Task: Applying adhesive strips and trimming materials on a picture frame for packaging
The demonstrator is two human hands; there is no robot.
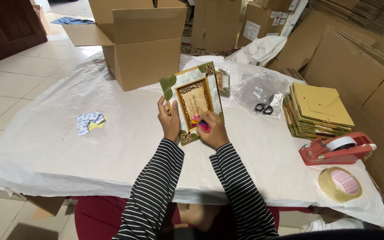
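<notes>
— What could slip here?

— The left hand (170, 120) grips the decorated card (193, 101) by its left edge only, holding it up tilted above the surface (45, 146). The right hand (213, 132) is closed on a small pink and yellow object (199, 122), pressed at the card's lower middle. I judge that a hard push there could bend the card or twist it out of that one-sided grip.

— Anything nearby at risk?

— Scissors (263, 108) lie on clear plastic sleeves (263, 89) just behind; a dropped card could land on them.

— And the surface?

— Covered in white paper. An open cardboard box (143, 49) stands at the back, a stack of yellow folded cards (318, 111) to the right, then a red tape dispenser (336, 149) and a loose tape roll (339, 183). Small blue packets (90, 122) lie left.

— The room?

— Tiled floor, flattened cartons piled along the right.
</notes>
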